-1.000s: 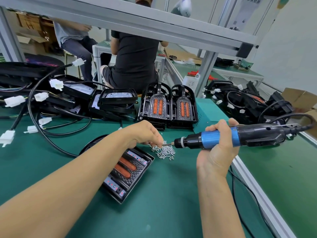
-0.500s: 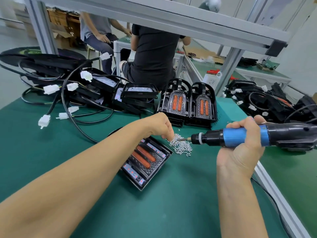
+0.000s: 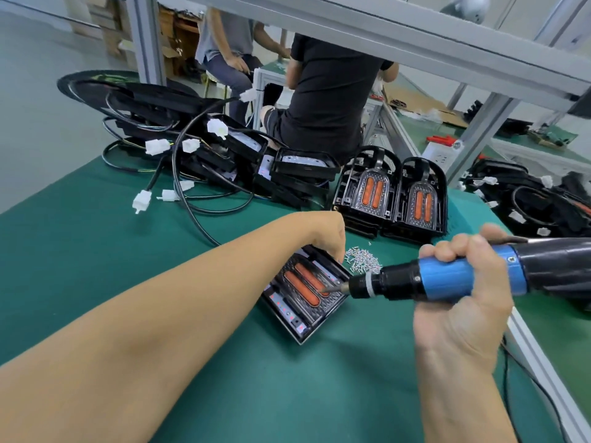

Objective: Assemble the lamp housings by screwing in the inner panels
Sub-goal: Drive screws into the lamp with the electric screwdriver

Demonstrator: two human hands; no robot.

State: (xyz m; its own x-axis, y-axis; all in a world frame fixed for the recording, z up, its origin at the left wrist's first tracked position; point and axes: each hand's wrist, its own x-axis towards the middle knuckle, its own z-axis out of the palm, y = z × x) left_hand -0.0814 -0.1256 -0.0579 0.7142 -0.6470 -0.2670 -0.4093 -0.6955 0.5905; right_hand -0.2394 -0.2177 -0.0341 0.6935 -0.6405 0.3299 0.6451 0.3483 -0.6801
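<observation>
Lying flat on the green table mat (image 3: 128, 251), the black rectangular lamp housing with two orange oblong lenses (image 3: 303, 289) is at the middle of my view. My left hand (image 3: 326, 233) rests on its far corner, at 12 o'clock of the housing; the fingers are curled down, but I cannot tell if they pinch something. My right hand (image 3: 460, 282) grips the blue and black electric screwdriver (image 3: 447, 278), all fingers wrapped around the blue barrel, and the bit tip touches the inner panel near the lenses. A small heap of silver screws (image 3: 364, 260) lies just beside the housing at 1 o'clock. Two black upright housings (image 3: 390, 199) stand further at 12 o'clock, and black cables with white connectors (image 3: 192, 174) are at 10 o'clock.
</observation>
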